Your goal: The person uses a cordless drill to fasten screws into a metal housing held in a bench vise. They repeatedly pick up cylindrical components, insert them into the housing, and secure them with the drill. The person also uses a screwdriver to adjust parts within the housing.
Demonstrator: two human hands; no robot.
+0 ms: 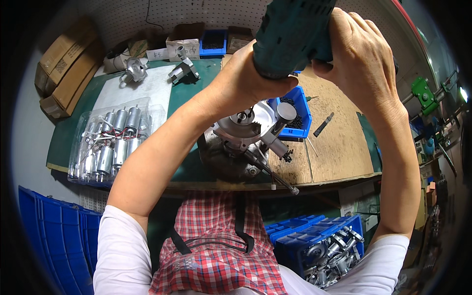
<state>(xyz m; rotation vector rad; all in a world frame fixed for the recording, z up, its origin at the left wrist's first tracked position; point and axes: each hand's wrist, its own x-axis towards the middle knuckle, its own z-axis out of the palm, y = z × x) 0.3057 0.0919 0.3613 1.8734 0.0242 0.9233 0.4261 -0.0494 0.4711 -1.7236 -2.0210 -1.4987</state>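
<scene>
Both my hands are raised over the bench, holding a teal power drill or screwdriver (295, 34) in front of me. My left hand (246, 76) wraps round its lower body from the left. My right hand (361, 61) is closed on its right side, apparently at the grip, with some fingers hidden. The tool's tip is covered by my left hand. Beneath it a grey cast-metal housing (233, 132) with a round open top sits on a dark round base (226, 164). A thin cable with a connector (294, 190) hangs from it past the bench edge.
Beside the housing stands a blue bin (307, 115) of black screws. A black-handled tool (323, 124) lies on cardboard (339, 152). Leftward are a clear tray of silver motors (118, 147) and two metal castings (184, 69). Blue crates (290, 228) stand below the bench.
</scene>
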